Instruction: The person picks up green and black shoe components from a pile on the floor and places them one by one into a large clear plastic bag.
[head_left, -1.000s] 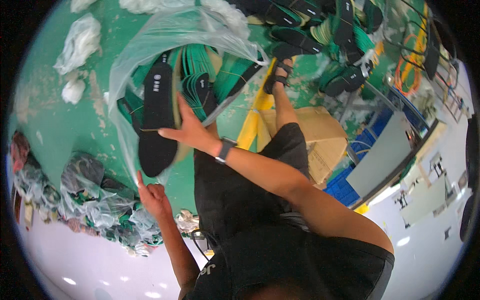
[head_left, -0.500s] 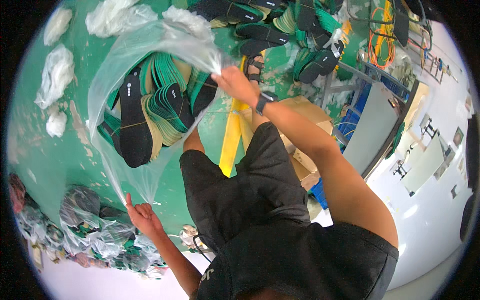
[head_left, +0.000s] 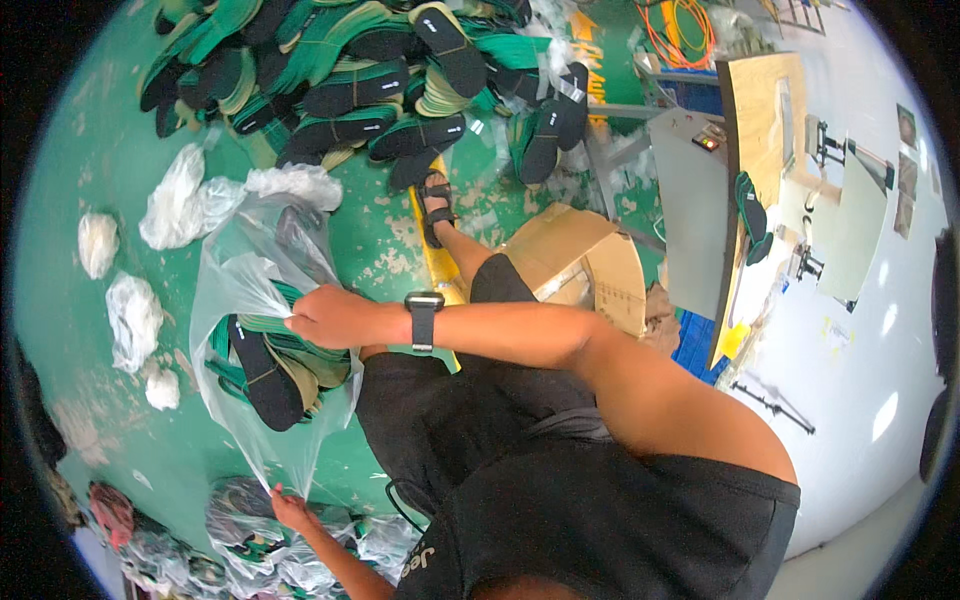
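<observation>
Clear plastic bag [head_left: 245,285] being stretched between two hands over the green floor [head_left: 130,150], sagging with a bundle of green and black shoe soles [head_left: 262,362] inside. Right hand [head_left: 325,316] closing tight on the bag's upper edge, fingers curled around bunched film, a black wristwatch [head_left: 424,320] sitting just behind it on the forearm. Left hand [head_left: 290,507] pinching the bag's lower corner near the bottom of the view, fingers shut on the plastic, though small and partly hidden. Lying beyond the bag, toward the top, a large heap of more green and black soles [head_left: 380,80]. Resting to the bag's left, several crumpled white plastic bags [head_left: 185,200], well apart from the hands. Standing just right of the knee, an open cardboard box [head_left: 585,262]. Piling up near the left hand, at the lower left, filled bags [head_left: 240,530] of more soles.
</observation>
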